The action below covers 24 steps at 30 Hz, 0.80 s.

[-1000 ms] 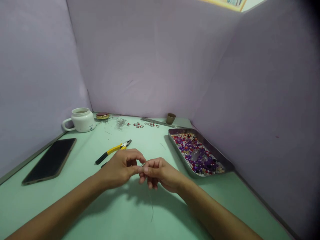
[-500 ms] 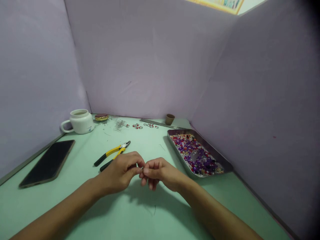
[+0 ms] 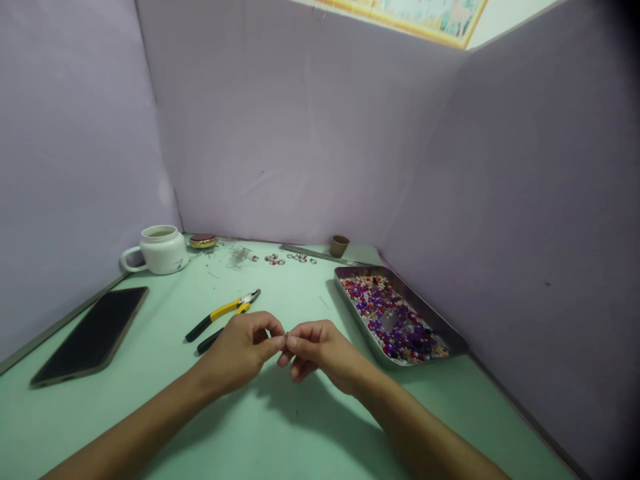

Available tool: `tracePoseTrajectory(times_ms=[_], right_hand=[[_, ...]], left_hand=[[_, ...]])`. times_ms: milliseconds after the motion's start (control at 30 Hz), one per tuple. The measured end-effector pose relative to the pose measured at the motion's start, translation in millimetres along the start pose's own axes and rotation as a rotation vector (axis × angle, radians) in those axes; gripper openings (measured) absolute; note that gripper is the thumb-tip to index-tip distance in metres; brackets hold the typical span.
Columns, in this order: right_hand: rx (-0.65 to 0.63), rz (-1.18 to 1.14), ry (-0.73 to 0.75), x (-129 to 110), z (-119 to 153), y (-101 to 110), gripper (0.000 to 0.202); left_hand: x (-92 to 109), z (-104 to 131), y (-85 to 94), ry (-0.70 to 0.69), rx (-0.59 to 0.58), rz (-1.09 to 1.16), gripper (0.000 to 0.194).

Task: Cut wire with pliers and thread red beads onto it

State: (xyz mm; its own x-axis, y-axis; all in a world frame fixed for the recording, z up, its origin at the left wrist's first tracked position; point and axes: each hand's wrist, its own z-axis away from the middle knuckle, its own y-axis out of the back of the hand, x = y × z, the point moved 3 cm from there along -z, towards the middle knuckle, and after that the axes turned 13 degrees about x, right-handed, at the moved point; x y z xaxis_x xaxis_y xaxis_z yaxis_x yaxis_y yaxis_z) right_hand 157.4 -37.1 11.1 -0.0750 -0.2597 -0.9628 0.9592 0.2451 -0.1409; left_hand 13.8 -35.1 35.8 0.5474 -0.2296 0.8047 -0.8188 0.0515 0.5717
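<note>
My left hand [image 3: 250, 347] and my right hand [image 3: 320, 350] meet fingertip to fingertip above the middle of the table. Both are closed in a pinch on a tiny greyish piece [image 3: 287, 337], mostly hidden by the fingers; its kind is too small to make out. Just behind my left hand lie pliers [image 3: 225, 310] with yellow and black handles, jaws pointing away from me. Farther back sit several small wire rings with red beads [image 3: 275, 259] and a tangle of thin wire bits [image 3: 240, 256].
On the right stands a metal tray [image 3: 357, 317] of purple, red and pale beads [image 3: 395, 313]. Leftward are a phone [image 3: 95, 333], a white mug [image 3: 163, 250] and a round gold-rimmed case [image 3: 203, 241]. A brown cup [image 3: 339, 246] stands by long thin rods [image 3: 320, 254]. Lilac walls [image 3: 300, 133] enclose the table.
The view has tipped slightly upward, so the table things sit lower. My fingers have shifted a little around the tiny piece, and both hands remain pinched together.
</note>
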Motion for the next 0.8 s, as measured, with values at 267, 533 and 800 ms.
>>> tracePoseTrajectory(times_ms=[267, 533, 800], right_hand=[[0.058, 0.209, 0.116, -4.4, 0.4, 0.1, 0.023], [0.061, 0.195, 0.093, -6.0, -1.0, 4.1, 0.023], [-0.108, -0.072, -0.128, 8.8, -0.2, -1.1, 0.035]], left_hand=[[6.8, -0.4, 0.9, 0.127, -0.013, 0.192, 0.010], [-0.7, -4.8, 0.9, 0.217, -0.014, 0.320, 0.012], [3.3, -6.4, 5.8, 0.220, 0.052, 0.341, 0.013]])
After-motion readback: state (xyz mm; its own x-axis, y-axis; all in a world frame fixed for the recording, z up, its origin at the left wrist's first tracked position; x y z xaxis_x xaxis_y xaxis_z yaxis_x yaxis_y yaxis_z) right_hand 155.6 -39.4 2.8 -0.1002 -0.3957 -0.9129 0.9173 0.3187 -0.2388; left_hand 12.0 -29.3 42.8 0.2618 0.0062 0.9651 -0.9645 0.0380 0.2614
